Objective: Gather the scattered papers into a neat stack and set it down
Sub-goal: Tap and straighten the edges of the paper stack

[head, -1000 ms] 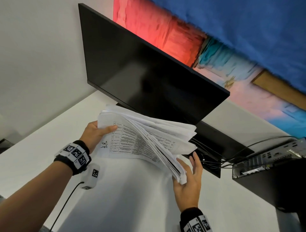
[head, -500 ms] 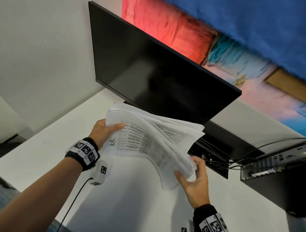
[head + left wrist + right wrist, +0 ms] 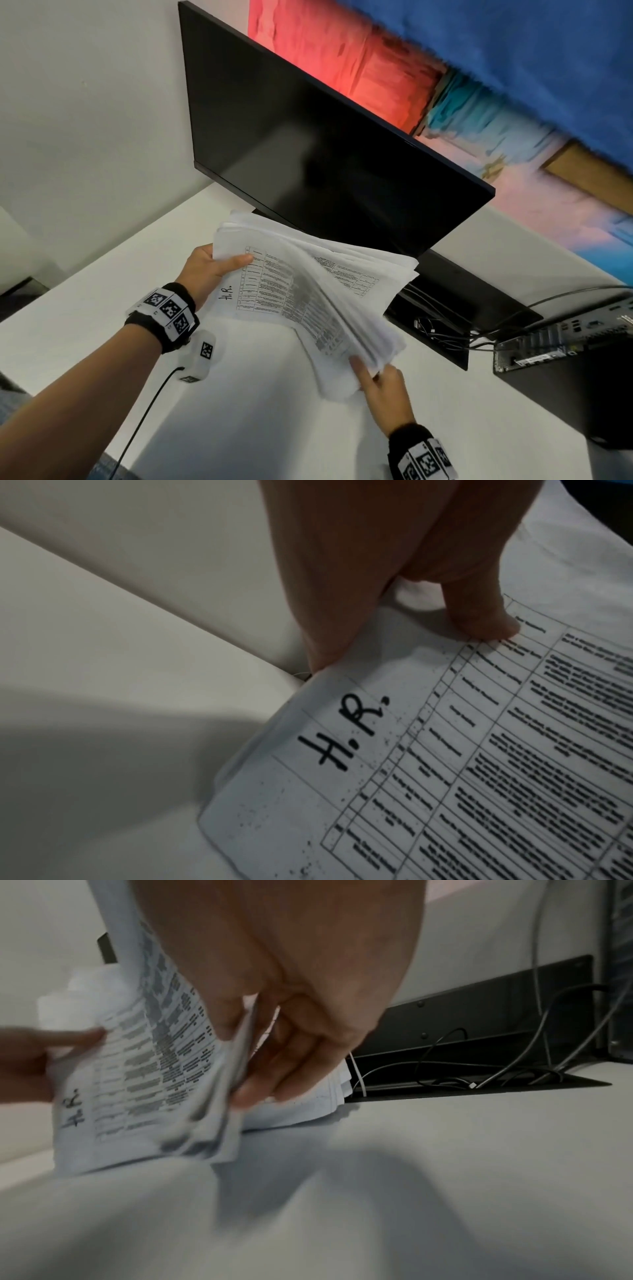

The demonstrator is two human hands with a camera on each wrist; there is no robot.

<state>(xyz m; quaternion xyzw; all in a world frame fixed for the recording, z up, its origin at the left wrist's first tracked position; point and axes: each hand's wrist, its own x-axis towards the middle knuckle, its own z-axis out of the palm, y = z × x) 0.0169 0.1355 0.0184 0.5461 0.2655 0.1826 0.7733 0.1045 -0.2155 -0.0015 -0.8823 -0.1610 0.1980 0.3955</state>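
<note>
In front of the monitor (image 3: pixel 308 144), the papers (image 3: pixel 308 294) were gathered but fanned and unsquared above the desk (image 3: pixel 274 428), left hand (image 3: pixel 205 274) pinching one corner, right hand (image 3: pixel 383 387) gripping another; squaring and setting down remained.

Right hand (image 3: pixel 291 1031) pinching the fanned edge of a white printed paper stack (image 3: pixel 143 1074), left hand (image 3: pixel 41 1056) gripping its far side, pale grey desk (image 3: pixel 445 1164), black cable tray (image 3: pixel 479 1047) with tangled dark cables (image 3: pixel 507 1069) behind
</note>
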